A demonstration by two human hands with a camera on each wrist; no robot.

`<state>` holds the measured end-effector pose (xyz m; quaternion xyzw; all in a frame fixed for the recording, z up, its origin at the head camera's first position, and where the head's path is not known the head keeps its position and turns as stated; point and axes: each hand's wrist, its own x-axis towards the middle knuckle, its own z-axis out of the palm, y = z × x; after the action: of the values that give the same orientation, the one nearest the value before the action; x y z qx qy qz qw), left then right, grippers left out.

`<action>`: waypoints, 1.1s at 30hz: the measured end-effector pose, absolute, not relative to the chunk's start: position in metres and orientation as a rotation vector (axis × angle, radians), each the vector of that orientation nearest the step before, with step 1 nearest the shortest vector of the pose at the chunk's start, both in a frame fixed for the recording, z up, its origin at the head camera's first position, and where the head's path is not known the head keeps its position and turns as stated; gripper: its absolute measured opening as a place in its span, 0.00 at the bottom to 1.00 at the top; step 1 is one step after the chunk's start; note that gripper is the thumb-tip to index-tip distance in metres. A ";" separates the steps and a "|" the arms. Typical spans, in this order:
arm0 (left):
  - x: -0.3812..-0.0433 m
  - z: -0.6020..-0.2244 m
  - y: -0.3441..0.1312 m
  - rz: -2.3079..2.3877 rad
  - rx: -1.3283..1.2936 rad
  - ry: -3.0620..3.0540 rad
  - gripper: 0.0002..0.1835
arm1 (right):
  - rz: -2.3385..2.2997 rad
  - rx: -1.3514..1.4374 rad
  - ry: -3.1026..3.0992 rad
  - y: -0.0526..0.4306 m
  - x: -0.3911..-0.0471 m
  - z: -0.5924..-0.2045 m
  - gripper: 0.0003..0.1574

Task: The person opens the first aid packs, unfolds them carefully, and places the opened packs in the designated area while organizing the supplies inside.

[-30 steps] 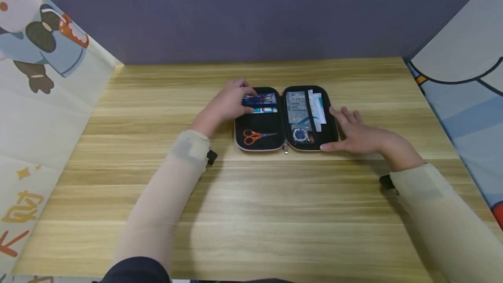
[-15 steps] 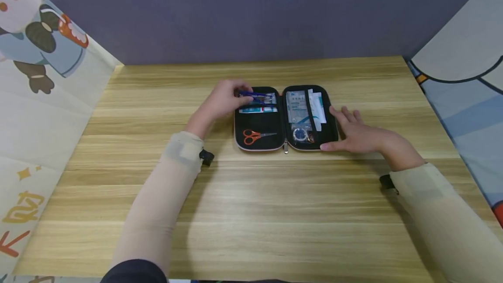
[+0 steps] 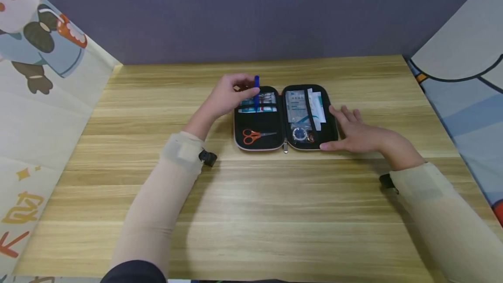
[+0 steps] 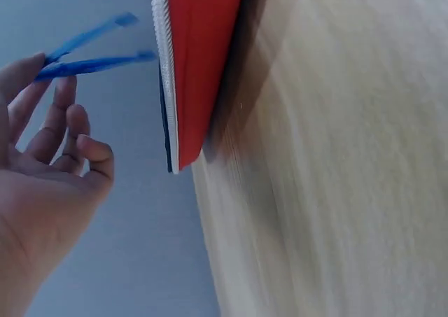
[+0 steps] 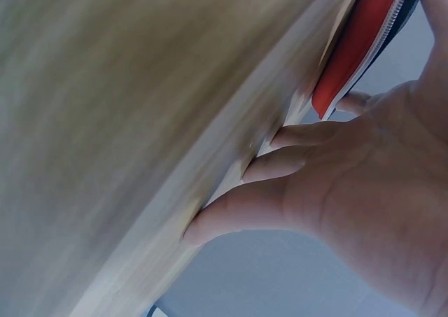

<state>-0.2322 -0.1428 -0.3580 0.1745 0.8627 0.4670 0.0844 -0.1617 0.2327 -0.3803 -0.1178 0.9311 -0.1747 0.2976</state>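
Observation:
My left hand [image 3: 225, 96] pinches a pair of blue plastic tweezers [image 4: 94, 66] between thumb and fingers, above the left half of an unzipped case [image 3: 259, 122]. In the left wrist view the two arms of the tweezers spread apart, pointing toward the case's zipped edge. Orange-handled scissors [image 3: 252, 136] lie in the left half, below strapped packets [image 3: 267, 109]. My right hand [image 3: 355, 138] rests at the case's right edge with fingers spread. In the right wrist view its fingertips touch the table and its thumb lies by the case's red shell [image 5: 360, 37].
In the case's right half, a strap crosses clear packets [image 3: 297, 106] and white packets [image 3: 317, 110], with a small round item [image 3: 300, 134] below. The case lies toward the back of the wooden table [image 3: 275, 204]. A dark wall [image 3: 251, 16] stands behind.
My left hand has drawn the blue tweezers up out of the left half's packets and turned them from sideways to upright. The right hand has stayed in place.

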 end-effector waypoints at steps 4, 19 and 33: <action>-0.224 -0.358 -0.128 0.989 0.748 2.650 0.17 | -0.464 -0.316 2.475 0.233 -0.162 -0.380 0.83; -0.219 -0.371 -0.105 0.384 0.929 2.627 0.14 | -0.458 -0.311 2.479 0.231 -0.161 -0.379 0.83; -0.222 -0.378 -0.124 0.807 0.871 2.260 0.17 | -0.434 -0.303 2.488 0.232 -0.160 -0.378 0.83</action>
<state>-0.2221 -0.1239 -0.3785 0.3264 0.8473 0.3024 0.2900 -0.1603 0.2322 -0.3779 -0.1137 0.9348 -0.1631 0.2943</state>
